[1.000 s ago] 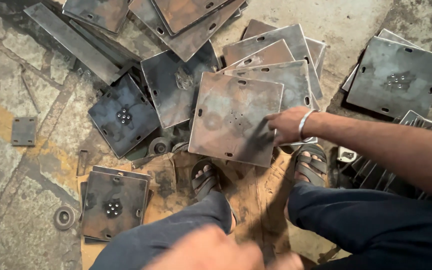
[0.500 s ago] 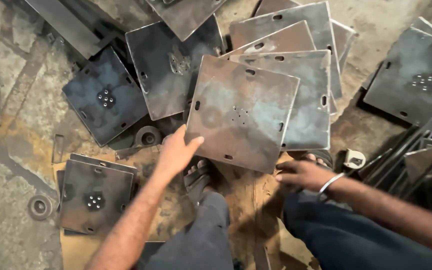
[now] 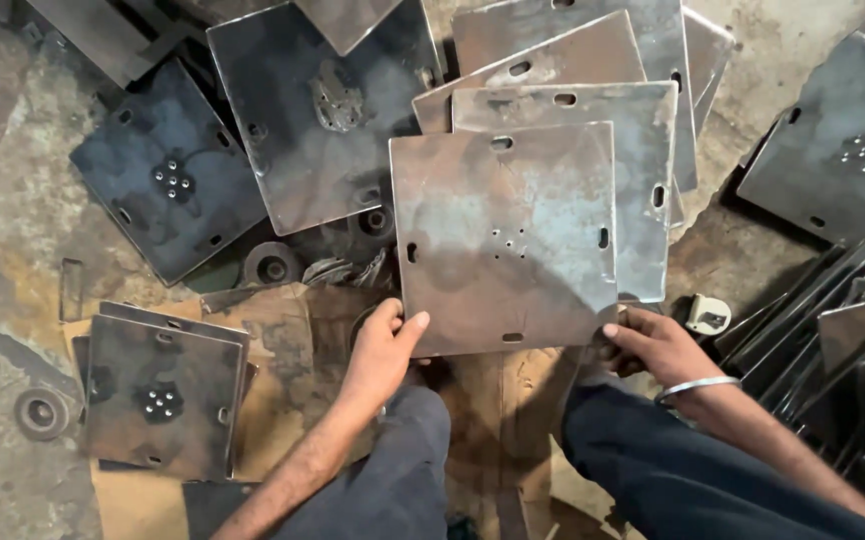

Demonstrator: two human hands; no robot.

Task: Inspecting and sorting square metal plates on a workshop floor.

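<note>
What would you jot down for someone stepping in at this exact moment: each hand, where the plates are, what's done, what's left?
Left hand: grips the near left corner of the square steel plate.
Right hand: grips its near right corner; bracelet on the wrist.
Plate: slotted edges, small centre holes, lying on top of a fanned pile of similar plates, near edge over the knees.
Around: a small plate stack on the floor at left, upright plates at right.
Done: top plate is in both hands.
Left: it has not been lifted clear of the pile.

A single head-worn camera looks steeply down, close over the hands [image 3: 513, 350].
</note>
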